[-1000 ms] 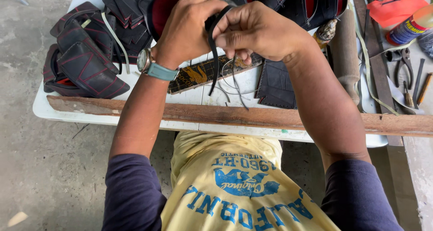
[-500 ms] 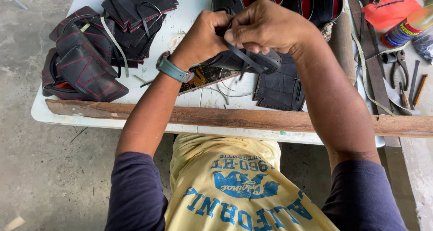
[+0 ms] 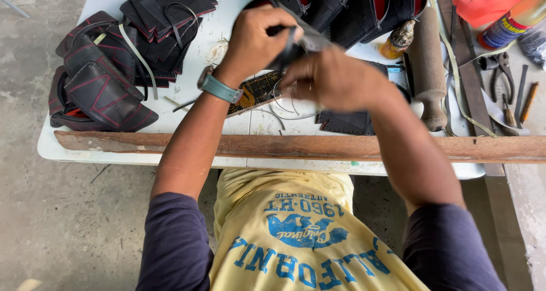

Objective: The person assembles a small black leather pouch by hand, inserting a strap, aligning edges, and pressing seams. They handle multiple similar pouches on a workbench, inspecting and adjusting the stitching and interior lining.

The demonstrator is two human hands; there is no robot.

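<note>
Gripping a black leather piece (image 3: 298, 44) from both sides, the two hands meet above the white table (image 3: 227, 24). The left hand (image 3: 256, 38) is closed in a fist around the piece's upper part, with a teal watch (image 3: 219, 88) on its wrist. The right hand (image 3: 335, 78) sits just below and to the right of the left, its fingers curled onto the same piece; the blur hides exactly how the fingertips pinch it. The piece is held up off the table, between the two hands.

Under the hands lie a dark patterned strip (image 3: 259, 92) and thin loose threads (image 3: 284, 106). Just below the right hand, a flat black panel (image 3: 347, 121) rests on the table. Nearer the body than both hands, a long wooden plank (image 3: 318, 146) runs along the table's edge.

Well left of the left hand sits a pile of black pieces with red stitching (image 3: 99, 92), and another stack (image 3: 165, 18) lies up and left of it. Beyond the hands stand black and red pouches (image 3: 352, 4). To the right of the right hand stands a wooden mallet (image 3: 426, 69), with a small amber bottle (image 3: 398, 38) beside it. Farther right are pliers (image 3: 500, 69), a spray can (image 3: 512, 21) and an orange cloth (image 3: 489, 1).
</note>
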